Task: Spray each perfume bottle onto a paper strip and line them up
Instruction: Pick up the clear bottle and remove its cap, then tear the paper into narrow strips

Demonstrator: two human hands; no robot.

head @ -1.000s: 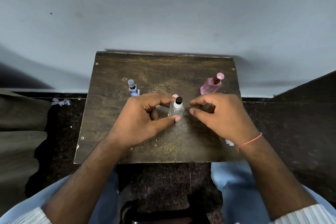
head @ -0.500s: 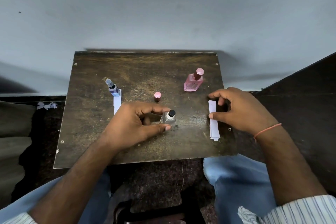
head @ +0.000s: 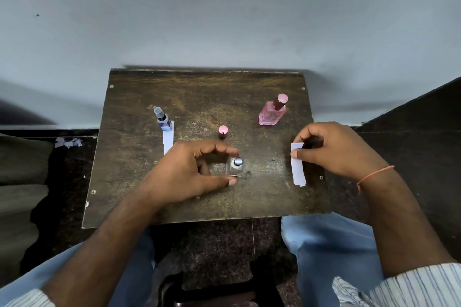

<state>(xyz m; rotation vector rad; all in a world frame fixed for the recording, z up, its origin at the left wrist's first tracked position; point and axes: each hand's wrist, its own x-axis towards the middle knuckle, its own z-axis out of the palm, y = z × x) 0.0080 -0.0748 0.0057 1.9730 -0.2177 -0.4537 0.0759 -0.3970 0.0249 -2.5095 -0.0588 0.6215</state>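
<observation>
A small clear bottle with a black spray top stands near the middle of the dark wooden board. My left hand curls around it, thumb and forefinger at its sides. My right hand pinches the top of a white paper strip at the board's right edge. A pink bottle with a pink cap stands at the back right. A blue bottle stands at the back left on the end of another white strip. A loose pink cap sits behind the clear bottle.
The board rests over my lap, with a grey wall right behind it. Torn paper scraps lie on the dark ledge to the left. A dark surface lies beyond the board's right edge.
My right hand moved from beside the clear bottle to the board's right edge and now pinches the paper strip. My left hand stays around the clear bottle. The camera view shifted.
</observation>
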